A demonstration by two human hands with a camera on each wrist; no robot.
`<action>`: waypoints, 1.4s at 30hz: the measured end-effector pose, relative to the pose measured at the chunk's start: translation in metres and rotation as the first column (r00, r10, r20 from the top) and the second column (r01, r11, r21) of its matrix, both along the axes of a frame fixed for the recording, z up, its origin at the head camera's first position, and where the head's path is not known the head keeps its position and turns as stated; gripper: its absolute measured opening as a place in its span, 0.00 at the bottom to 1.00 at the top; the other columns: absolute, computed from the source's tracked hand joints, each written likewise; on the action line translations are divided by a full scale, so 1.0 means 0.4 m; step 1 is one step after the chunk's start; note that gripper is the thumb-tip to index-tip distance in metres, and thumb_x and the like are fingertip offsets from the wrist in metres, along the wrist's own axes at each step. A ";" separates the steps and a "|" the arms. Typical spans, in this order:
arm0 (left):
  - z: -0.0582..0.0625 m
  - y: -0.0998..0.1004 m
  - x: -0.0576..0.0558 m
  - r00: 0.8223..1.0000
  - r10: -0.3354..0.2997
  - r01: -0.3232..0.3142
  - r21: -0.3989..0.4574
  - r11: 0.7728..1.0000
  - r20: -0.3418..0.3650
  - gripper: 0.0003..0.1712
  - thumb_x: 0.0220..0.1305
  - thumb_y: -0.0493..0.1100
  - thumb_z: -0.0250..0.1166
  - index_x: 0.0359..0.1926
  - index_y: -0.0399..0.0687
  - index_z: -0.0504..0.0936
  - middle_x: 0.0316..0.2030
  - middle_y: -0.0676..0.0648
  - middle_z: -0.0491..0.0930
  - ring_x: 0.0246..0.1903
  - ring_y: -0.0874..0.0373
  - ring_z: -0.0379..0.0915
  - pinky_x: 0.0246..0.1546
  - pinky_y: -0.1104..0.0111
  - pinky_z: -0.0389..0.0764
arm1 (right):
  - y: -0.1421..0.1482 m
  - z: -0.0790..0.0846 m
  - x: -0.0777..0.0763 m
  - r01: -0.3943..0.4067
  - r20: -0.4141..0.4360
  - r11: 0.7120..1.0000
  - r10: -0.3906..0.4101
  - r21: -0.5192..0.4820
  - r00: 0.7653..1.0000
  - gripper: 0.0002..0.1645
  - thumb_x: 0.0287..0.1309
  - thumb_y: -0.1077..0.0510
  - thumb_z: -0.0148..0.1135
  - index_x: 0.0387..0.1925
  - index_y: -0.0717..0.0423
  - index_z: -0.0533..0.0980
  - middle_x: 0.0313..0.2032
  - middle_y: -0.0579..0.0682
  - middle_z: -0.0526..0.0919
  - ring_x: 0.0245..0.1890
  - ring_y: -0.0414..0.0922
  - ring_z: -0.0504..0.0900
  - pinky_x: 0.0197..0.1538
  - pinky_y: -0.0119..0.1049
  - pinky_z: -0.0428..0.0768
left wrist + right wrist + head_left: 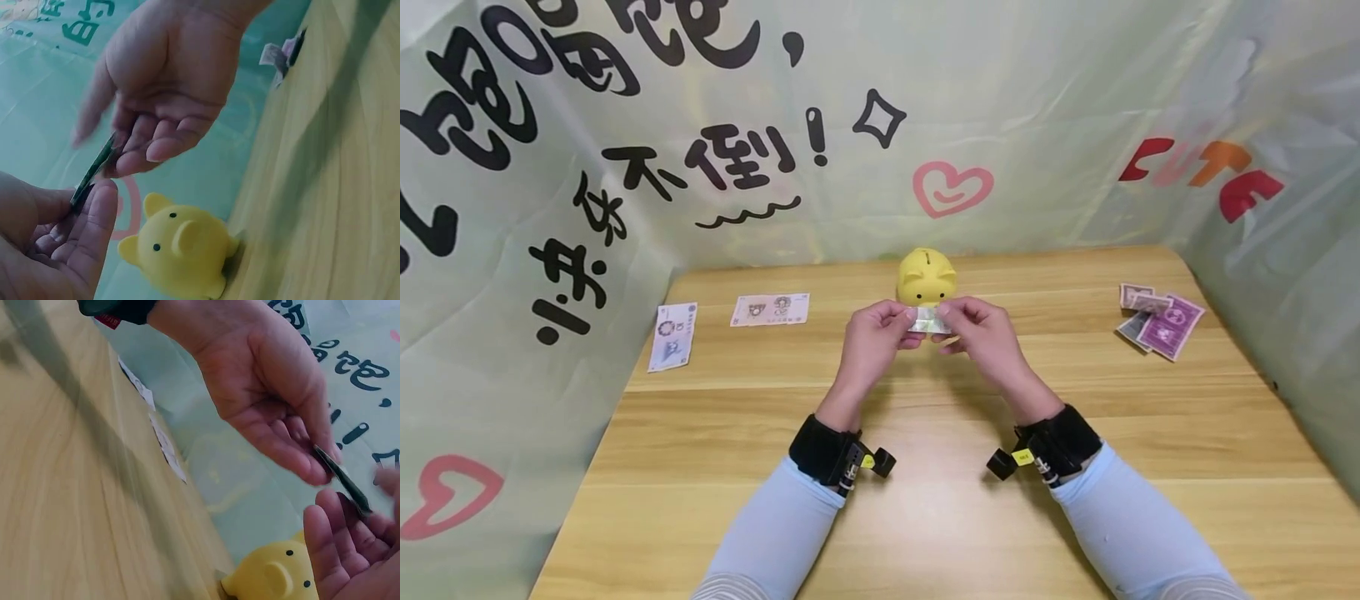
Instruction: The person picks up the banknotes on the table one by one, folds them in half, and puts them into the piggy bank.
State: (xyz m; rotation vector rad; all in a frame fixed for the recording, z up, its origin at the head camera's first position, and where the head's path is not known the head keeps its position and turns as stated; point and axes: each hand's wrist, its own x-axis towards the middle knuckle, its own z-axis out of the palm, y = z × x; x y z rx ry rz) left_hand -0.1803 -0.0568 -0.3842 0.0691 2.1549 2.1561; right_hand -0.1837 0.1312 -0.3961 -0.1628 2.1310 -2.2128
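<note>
A small folded banknote [930,321], greenish and creased, is held up by both hands in front of the yellow piggy bank [927,277]. My left hand [872,340] pinches one end between thumb and fingers, seen edge-on in the right wrist view. Bent fingers of my right hand [988,340] hold the other end. In the left wrist view the right thumb [94,115] is blurred and looks raised off the note. The piggy bank faces me, with a dark slot in its top, and stands on the wooden table [940,517].
Toward the left lie a bluish banknote [672,337] and a pinkish banknote [771,309], flat. A loose pile of notes with a purple banknote [1171,326] lies at the right. A printed cloth backdrop [1037,125] encloses the table's back and sides.
</note>
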 end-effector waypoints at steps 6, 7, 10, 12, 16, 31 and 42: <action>-0.007 0.008 0.004 0.999 -0.054 0.054 -0.037 0.998 0.004 0.12 0.78 0.42 0.64 0.42 0.35 0.85 0.37 0.40 0.88 0.28 0.57 0.87 0.36 0.63 0.92 | -0.013 -0.006 0.008 0.000 -0.035 0.986 0.005 0.166 0.999 0.15 0.73 0.57 0.67 0.39 0.69 0.82 0.26 0.47 0.84 0.22 0.40 0.83 0.28 0.33 0.87; -0.007 0.009 0.005 0.999 -0.048 0.047 -0.064 0.997 -0.008 0.12 0.78 0.43 0.64 0.42 0.36 0.86 0.36 0.41 0.89 0.27 0.58 0.87 0.35 0.63 0.92 | -0.016 -0.005 0.011 0.006 -0.040 0.984 0.001 0.180 0.999 0.15 0.72 0.57 0.67 0.38 0.68 0.81 0.25 0.47 0.83 0.21 0.39 0.81 0.26 0.32 0.86; -0.006 0.013 0.010 0.998 -0.004 -0.006 -0.154 0.988 -0.064 0.12 0.78 0.44 0.64 0.40 0.39 0.86 0.34 0.43 0.90 0.26 0.58 0.87 0.33 0.63 0.92 | -0.027 -0.004 0.020 0.034 -0.039 0.978 -0.027 0.204 0.999 0.17 0.72 0.53 0.68 0.34 0.64 0.80 0.21 0.47 0.80 0.17 0.40 0.77 0.21 0.33 0.82; -0.005 0.015 0.013 0.994 0.031 -0.050 -0.196 0.979 -0.101 0.12 0.77 0.44 0.64 0.39 0.40 0.86 0.33 0.43 0.90 0.25 0.58 0.87 0.31 0.64 0.91 | -0.033 -0.003 0.025 0.027 -0.023 0.982 -0.024 0.186 0.999 0.17 0.72 0.52 0.68 0.34 0.63 0.78 0.22 0.49 0.81 0.17 0.40 0.77 0.21 0.36 0.83; -0.010 0.009 0.006 0.994 0.046 -0.059 -0.136 0.989 -0.099 0.13 0.78 0.45 0.64 0.40 0.38 0.86 0.34 0.42 0.90 0.27 0.56 0.88 0.34 0.61 0.92 | -0.037 0.004 0.029 -0.038 0.012 0.994 0.037 0.101 0.999 0.14 0.74 0.59 0.65 0.41 0.70 0.77 0.27 0.53 0.85 0.22 0.40 0.83 0.29 0.39 0.89; 0.019 -0.016 0.000 0.986 -0.095 0.053 0.279 0.959 0.139 0.12 0.75 0.30 0.62 0.56 0.35 0.81 0.38 0.38 0.90 0.34 0.56 0.90 0.42 0.65 0.92 | -0.010 0.011 0.017 -0.057 0.001 0.985 0.058 -0.165 0.998 0.10 0.76 0.67 0.55 0.55 0.64 0.76 0.29 0.48 0.88 0.26 0.40 0.86 0.31 0.33 0.88; 0.004 -0.022 -0.009 0.981 -0.146 0.097 0.339 0.936 0.124 0.14 0.77 0.29 0.55 0.59 0.25 0.76 0.42 0.38 0.89 0.38 0.56 0.91 0.45 0.65 0.91 | -0.010 -0.001 0.018 -0.055 -0.057 0.977 0.044 -0.204 0.997 0.12 0.75 0.71 0.52 0.44 0.60 0.82 0.30 0.50 0.87 0.28 0.42 0.85 0.32 0.34 0.89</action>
